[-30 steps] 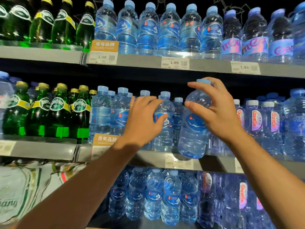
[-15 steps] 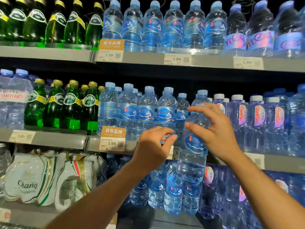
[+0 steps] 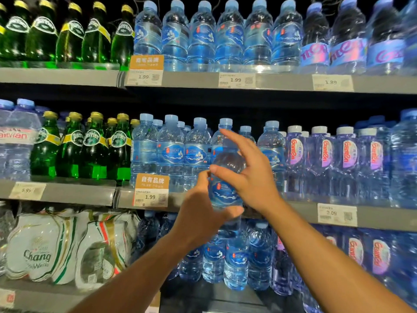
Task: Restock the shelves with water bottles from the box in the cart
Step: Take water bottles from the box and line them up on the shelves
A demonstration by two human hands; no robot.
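I hold a clear water bottle (image 3: 222, 190) with a blue label upright in front of the middle shelf (image 3: 180, 201). My left hand (image 3: 200, 222) wraps its lower half from the left, thumb under the label. My right hand (image 3: 255, 177) is at its shoulder from the right, thumb on the front and index finger stretched over the top, which it hides. Matching blue-capped bottles (image 3: 171, 154) stand in a row on the shelf just behind. The cart and box are out of view.
Green Perrier bottles (image 3: 94, 145) fill the shelf's left part and purple-labelled Ganten bottles (image 3: 347, 159) its right. More water bottles line the top shelf (image 3: 203, 35) and the bottom shelf (image 3: 234, 258). White Chang packs (image 3: 40, 249) lie at the lower left.
The bottle has come down from the shelf opening to in front of the shelf edge. My left hand left the shelved bottles and closed around its lower half.
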